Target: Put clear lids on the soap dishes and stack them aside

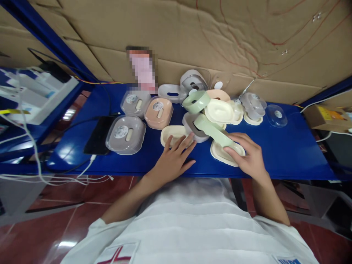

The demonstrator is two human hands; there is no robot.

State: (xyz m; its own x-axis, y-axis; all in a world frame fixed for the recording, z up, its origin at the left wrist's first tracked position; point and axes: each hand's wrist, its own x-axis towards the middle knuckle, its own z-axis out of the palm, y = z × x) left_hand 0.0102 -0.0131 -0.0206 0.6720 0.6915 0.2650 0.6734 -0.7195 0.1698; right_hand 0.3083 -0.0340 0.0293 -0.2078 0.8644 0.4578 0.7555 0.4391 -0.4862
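head view shows the work in hand as a handling step: the right hand (246, 156) pinches one end of a pale green plastic shell (216, 130), thumb on the near side and fingers over the far side, so its grip is narrow and filled. that shell sits tilted just in front of the person, its free end overlapping a grey plastic shell (188, 121) and its held end above a cream oval tray (217, 153); whether it touches either one, i cannot tell. the left hand (173, 157) is palm down with fingers spread wide and grasps nothing; its fingertips lie over another cream oval tray (165, 136), the index finger close to the grey shell, though contact is hard to judge. farther back on the blue table (294, 154) are a second green shell (195, 101) and a cream piece (218, 110), while a peach box (158, 114) and a grey box (126, 135), both under clear covers, stand to the left. as i judge it, the next move calls for a steady pinch on the green shell and enough lift to keep its free end from dragging the grey shell, with the left hand well placed to steady the pieces beneath.
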